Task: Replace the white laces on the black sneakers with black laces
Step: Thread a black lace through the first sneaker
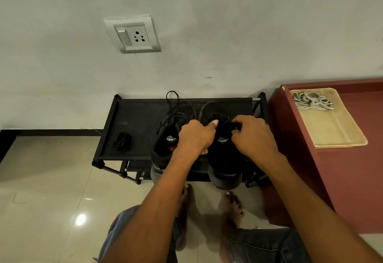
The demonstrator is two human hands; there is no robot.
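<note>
Two black sneakers stand side by side on a black shoe rack [132, 122], heels toward me. The left sneaker [165, 146] carries a black lace whose loop sticks up behind it. My left hand [195, 136] grips the side of the right sneaker [224, 159], thumb pointing at its tongue. My right hand [251, 134] pinches something dark at that sneaker's tongue, probably a black lace; its fingers hide the detail. A coiled black lace [122, 141] lies on the rack's left part. White laces [310, 100] lie bundled in a tray.
The cream plastic tray [335, 138] sits on a dark red cabinet [352, 180] to the right of the rack. A wall with a socket plate [132, 34] rises behind. My bare feet [232, 204] stand on the glossy tiled floor below the rack.
</note>
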